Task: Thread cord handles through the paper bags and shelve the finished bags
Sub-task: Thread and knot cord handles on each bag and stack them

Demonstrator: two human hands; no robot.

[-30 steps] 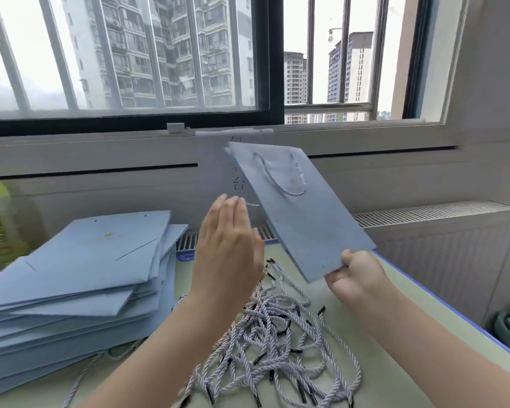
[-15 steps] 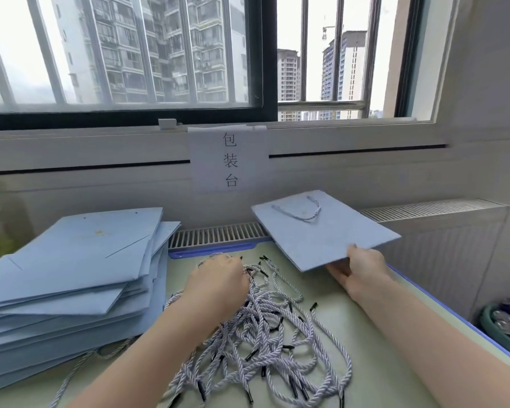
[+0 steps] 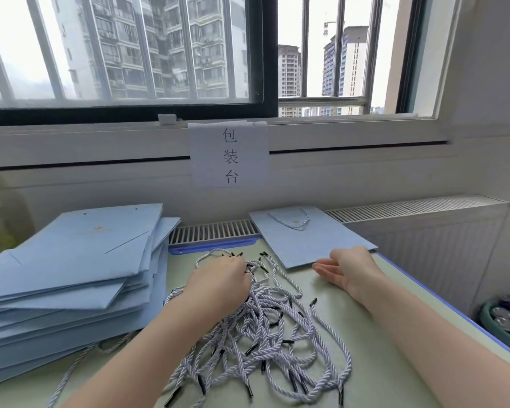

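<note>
Looking down at: a pale green table (image 3: 351, 334) with a blue edge, pushed up under a barred window (image 3: 130, 54)
Bag stack: big pile of flat light-blue paper bags (image 3: 71, 275) on the left side of the table, top one's got two punched holes along its far edge, no cord in them
Finished bag: one light-blue bag with a cord handle (image 3: 309, 235) lying flat at the far right of the table, partly over the radiator grille (image 3: 215, 231)
Cord pile: tangle of white twisted cords with black tips (image 3: 262, 328) in the middle, near side
Sign: white paper sign (image 3: 229, 154) taped on the wall below the sill
Left hand: left hand (image 3: 218, 282) is down in the far end of the cord pile, fingers curled in among the cords, looks like it's pinching some
Right hand: right hand (image 3: 348, 270) rests on the table just at the finished bag's near edge, palm turned left, fingers loose and straight, holding nothing
</note>
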